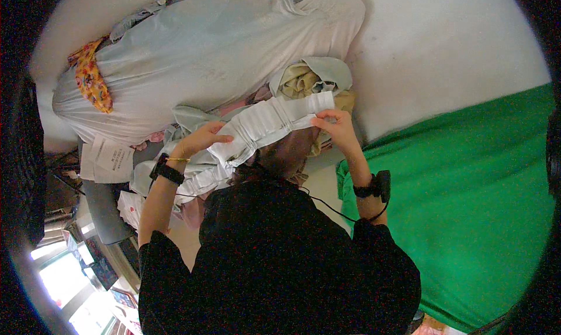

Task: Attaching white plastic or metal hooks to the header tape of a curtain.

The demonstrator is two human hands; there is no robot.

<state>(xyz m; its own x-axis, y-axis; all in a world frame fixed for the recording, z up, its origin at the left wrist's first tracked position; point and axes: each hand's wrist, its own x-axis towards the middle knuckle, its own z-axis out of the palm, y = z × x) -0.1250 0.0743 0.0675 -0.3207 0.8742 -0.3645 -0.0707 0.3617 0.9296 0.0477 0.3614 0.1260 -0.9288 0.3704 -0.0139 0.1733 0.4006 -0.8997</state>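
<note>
A white pleated fabric band, resembling curtain heading tape, stretches across in front of my body. My left hand grips its left part, thumb on top. Near the band's right end, my right hand pinches the lower edge between thumb and fingers. More of the white band hangs below my left hand, joined to pale grey-green cloth. Beyond my right hand lies a bunched pale green and beige cloth. Brown fabric shows under the band, partly hidden by it.
A sofa under a white cover stands ahead, with a yellow flowered cloth on it. Printed papers lie at the left on a grey surface. Green cloth spreads at the right. A black cable runs to my right wrist strap.
</note>
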